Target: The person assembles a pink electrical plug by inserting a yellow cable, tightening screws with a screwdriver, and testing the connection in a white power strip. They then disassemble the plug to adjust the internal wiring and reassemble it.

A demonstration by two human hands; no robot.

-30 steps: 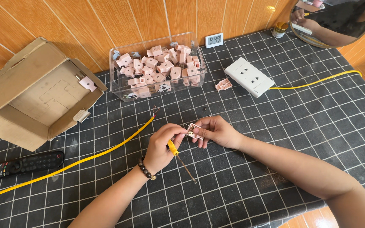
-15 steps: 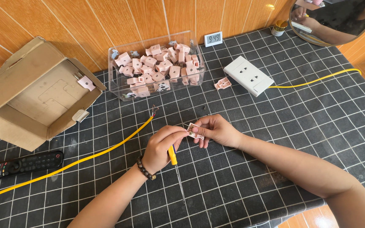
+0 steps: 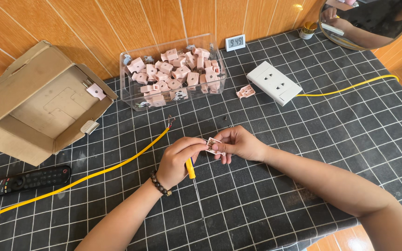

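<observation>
On the desk's (image 3: 303,153) far left sits an open cardboard box (image 3: 38,102), with a black remote (image 3: 24,181) below it and a yellow cable (image 3: 94,174) running past. Further right stands a clear tub (image 3: 173,74) of pink parts. At centre, the left hand (image 3: 177,160) has its grip closed on a yellow-handled screwdriver (image 3: 190,168), fingertips touching a small pink part (image 3: 214,146). The right hand (image 3: 240,144) pinches that part just above the desk. Beyond lies a white socket strip (image 3: 274,83).
</observation>
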